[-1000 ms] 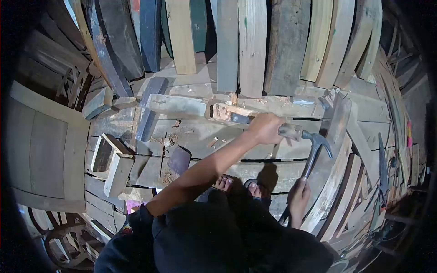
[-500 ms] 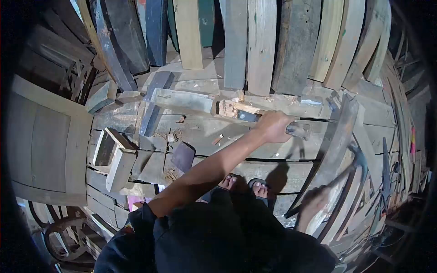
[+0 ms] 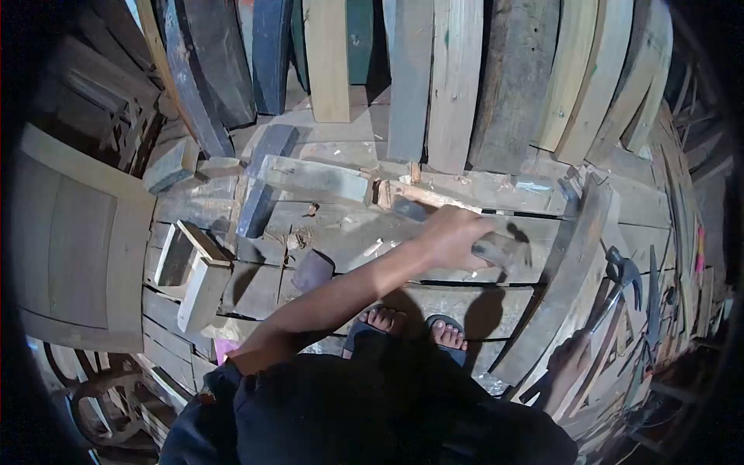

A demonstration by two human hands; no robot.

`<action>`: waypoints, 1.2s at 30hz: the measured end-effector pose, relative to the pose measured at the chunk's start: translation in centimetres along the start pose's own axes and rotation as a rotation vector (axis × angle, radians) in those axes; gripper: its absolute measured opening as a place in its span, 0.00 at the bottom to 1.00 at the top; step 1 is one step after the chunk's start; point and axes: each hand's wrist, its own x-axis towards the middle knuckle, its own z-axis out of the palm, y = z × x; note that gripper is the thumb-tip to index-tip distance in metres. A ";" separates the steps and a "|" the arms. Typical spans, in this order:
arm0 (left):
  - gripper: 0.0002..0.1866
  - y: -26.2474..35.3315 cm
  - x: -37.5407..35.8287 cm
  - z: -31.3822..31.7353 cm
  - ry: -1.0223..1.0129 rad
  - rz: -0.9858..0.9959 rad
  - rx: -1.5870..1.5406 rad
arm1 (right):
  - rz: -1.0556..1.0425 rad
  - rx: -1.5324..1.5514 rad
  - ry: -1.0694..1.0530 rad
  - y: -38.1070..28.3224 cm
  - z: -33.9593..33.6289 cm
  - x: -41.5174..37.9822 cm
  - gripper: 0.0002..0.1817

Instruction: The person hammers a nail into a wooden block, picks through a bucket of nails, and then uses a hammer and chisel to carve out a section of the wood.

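My left hand (image 3: 453,236) is wrapped round the handle of a chisel (image 3: 409,208), whose broad dark blade points left against the side of a pale, freshly cut strip of wood (image 3: 438,198). The chisel's handle end sticks out to the right of my fist, blurred. That strip extends from the end of a grey wooden beam (image 3: 318,177) propped across a dark block (image 3: 256,208) on the plank floor. On my right, low down, my right hand (image 3: 570,363) grips a claw hammer (image 3: 622,271) by its shaft, head up and away from the beam.
Several boards (image 3: 449,85) stand along the far side. A small wooden box frame (image 3: 203,271) and a brown flat piece (image 3: 313,271) lie on the left. A long curved plank (image 3: 570,271) slants down on the right. My sandalled feet (image 3: 448,335) are below the chisel.
My left hand has come slightly towards me and left with the chisel, tilting its handle closer. My right hand and the hammer have swung out to the right and down.
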 end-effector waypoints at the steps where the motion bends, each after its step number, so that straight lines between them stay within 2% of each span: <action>1: 0.20 1.1 0.9 0.4 0.034 0.044 -0.072 | -0.011 0.012 0.029 -0.5 0.4 0.1 0.21; 4: 0.21 3.6 3.2 0.7 -0.021 0.019 -0.087 | -0.007 -0.027 -0.061 -1.1 0.6 0.1 0.21; 7: 0.20 2.2 4.1 1.4 0.079 0.022 -0.198 | 0.069 -0.074 -0.055 -0.8 0.4 -0.6 0.21; 8: 0.21 1.0 4.2 1.0 0.072 -0.065 -0.167 | 0.080 -0.064 -0.055 0.3 -0.3 -0.2 0.21; 9: 0.22 0.6 4.5 1.3 0.073 -0.097 -0.131 | 0.067 -0.062 -0.193 0.0 -0.9 -0.5 0.21; 11: 0.24 0.1 5.1 2.0 0.077 -0.157 -0.055 | 0.058 -0.068 -0.154 0.6 -1.0 -0.6 0.18; 12: 0.18 0.3 5.1 2.1 0.187 -0.081 -0.065 | 0.055 -0.019 -0.194 0.4 -1.1 -0.5 0.20; 15: 0.18 0.9 4.9 1.7 0.184 -0.057 -0.015 | 0.040 -0.077 -0.248 -1.0 -3.0 0.1 0.21; 16: 0.18 1.2 4.7 1.7 0.089 -0.111 -0.055 | 0.047 -0.138 -0.128 -2.3 -3.5 -0.4 0.21; 17: 0.18 1.2 4.6 1.9 0.064 -0.120 -0.037 | 0.015 -0.019 0.105 -2.1 -2.9 -0.2 0.21; 19: 0.18 1.2 4.5 2.5 0.017 -0.139 -0.001 | -0.082 0.031 0.080 -2.2 -5.4 1.3 0.22; 21: 0.19 0.9 4.6 2.6 0.005 -0.152 -0.022 | -0.205 -0.017 0.104 0.2 -7.3 4.0 0.18; 22: 0.19 0.8 4.8 2.6 0.009 -0.146 -0.011 | -0.277 -0.180 0.183 2.3 -7.7 5.2 0.18; 24: 0.19 0.8 4.8 2.4 0.010 -0.149 0.032 | -0.253 -0.053 0.226 3.3 -3.6 3.3 0.19; 25: 0.19 0.8 4.8 2.3 0.013 -0.144 0.036 | -0.197 0.001 0.181 3.9 -1.4 2.0 0.20; 28: 0.18 0.6 5.0 2.3 -0.016 -0.172 -0.018 | -0.289 -0.334 -0.224 4.3 3.3 -1.9 0.22; 29: 0.18 0.8 4.8 2.5 0.031 -0.145 -0.023 | -0.240 -0.316 -0.280 3.6 4.1 -2.5 0.23; 31: 0.17 0.7 4.8 2.1 0.145 -0.093 -0.019 | 0.105 -0.230 -0.113 0.1 4.4 -3.5 0.21; 32: 0.16 0.6 4.8 1.9 0.110 -0.122 -0.002 | 0.111 -0.230 -0.143 -0.3 2.8 -2.8 0.27; 34: 0.17 0.5 4.7 1.9 0.111 -0.115 -0.017 | -0.139 -0.118 -0.114 -0.4 1.0 -0.5 0.23; 35: 0.18 0.3 4.6 2.2 0.083 -0.116 -0.022 | -0.141 -0.027 -0.136 -2.0 -0.5 -0.1 0.22; 36: 0.18 0.2 4.6 2.3 0.076 -0.118 -0.011 | -0.229 -0.008 -0.011 -3.0 -0.4 0.4 0.22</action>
